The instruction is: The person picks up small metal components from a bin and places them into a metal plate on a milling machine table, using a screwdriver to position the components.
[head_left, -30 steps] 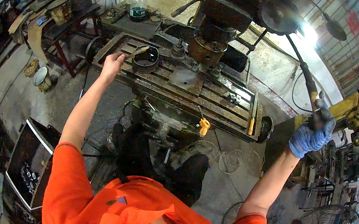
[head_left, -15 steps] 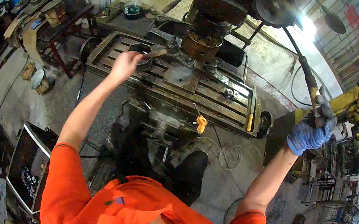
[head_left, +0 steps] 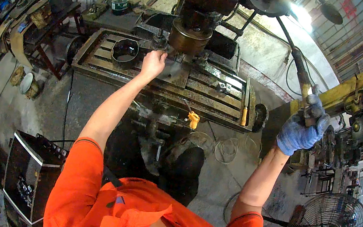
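The left hand [head_left: 154, 63] is bare and reaches over the metal table [head_left: 207, 102], just below the round metal part [head_left: 189, 38] of the big machine. Its fingers look curled, but I cannot tell if they hold anything. The right hand [head_left: 306, 121], in a blue and gray glove, grips the long handle [head_left: 299, 68]. The black pot [head_left: 124, 63] sits on the table, left of the bare hand. This step looks like close work under the machine, so the next move seems to need a steady handle and careful fingers.
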A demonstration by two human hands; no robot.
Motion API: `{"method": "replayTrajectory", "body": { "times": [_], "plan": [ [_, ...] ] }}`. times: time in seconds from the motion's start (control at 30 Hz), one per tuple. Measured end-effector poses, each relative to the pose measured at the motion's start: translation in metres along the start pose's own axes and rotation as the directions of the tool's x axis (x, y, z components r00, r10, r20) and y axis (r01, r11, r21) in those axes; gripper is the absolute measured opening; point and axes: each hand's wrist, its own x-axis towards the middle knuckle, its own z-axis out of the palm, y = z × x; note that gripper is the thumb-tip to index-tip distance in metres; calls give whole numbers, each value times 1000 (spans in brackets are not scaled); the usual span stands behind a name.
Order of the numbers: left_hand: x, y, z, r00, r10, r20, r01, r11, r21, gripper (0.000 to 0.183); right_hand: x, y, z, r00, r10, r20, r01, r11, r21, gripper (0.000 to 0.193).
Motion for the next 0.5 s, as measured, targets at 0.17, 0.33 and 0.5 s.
{"method": "replayTrajectory", "body": {
  "times": [0.17,0.33,0.5],
  "plan": [
    [-7,-1,-3,998,-6,60,7,1000,-1,21,-11,2,-3,997,46,-63,-52,993,-102,32],
    [-12,-3,-4,995,-48,88,55,996,-71,22,-16,10,-20,995,82,56,-84,996,39,28],
    [-24,3,-4,987,-38,158,56,992,-113,22,-23,11,-19,987,141,-74,-143,990,-18,30]
  ]
}}
